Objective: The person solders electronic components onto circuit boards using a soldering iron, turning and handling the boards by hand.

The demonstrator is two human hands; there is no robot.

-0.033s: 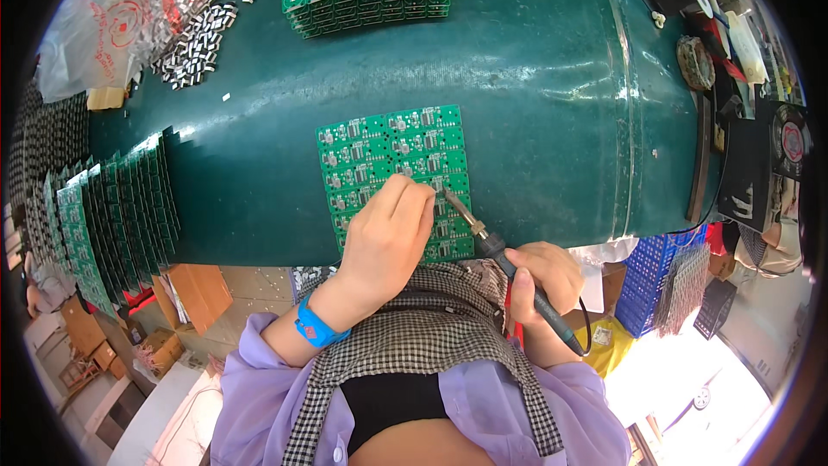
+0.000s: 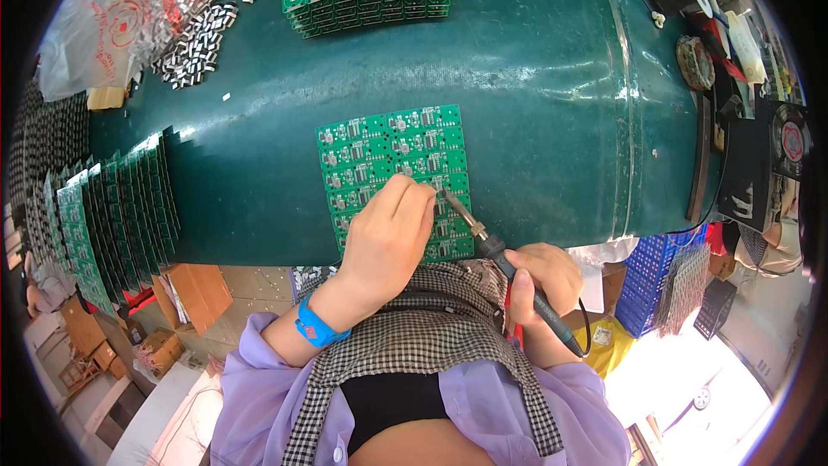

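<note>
A green circuit board panel (image 2: 354,152) with rows of small components lies at the near middle of the table. My left hand (image 2: 390,229) rests over its lower half, fingertips pinched together near the panel's middle; whatever they hold is too small to make out. My right hand (image 2: 548,276) grips a soldering iron (image 2: 493,247) by its dark handle, thumb on top. The iron slants up and left, its tip at the board just beside my left fingertips. The hand and forearm hide part of the panel's lower left.
Stacked board panels (image 2: 371,0) sit at the far middle, and more stand in a row (image 2: 112,216) at the left. Loose black-and-white parts (image 2: 194,52) lie beside a plastic bag (image 2: 103,34). A tape roll (image 2: 695,63) is at the right; a blue crate (image 2: 649,280) stands below the table edge.
</note>
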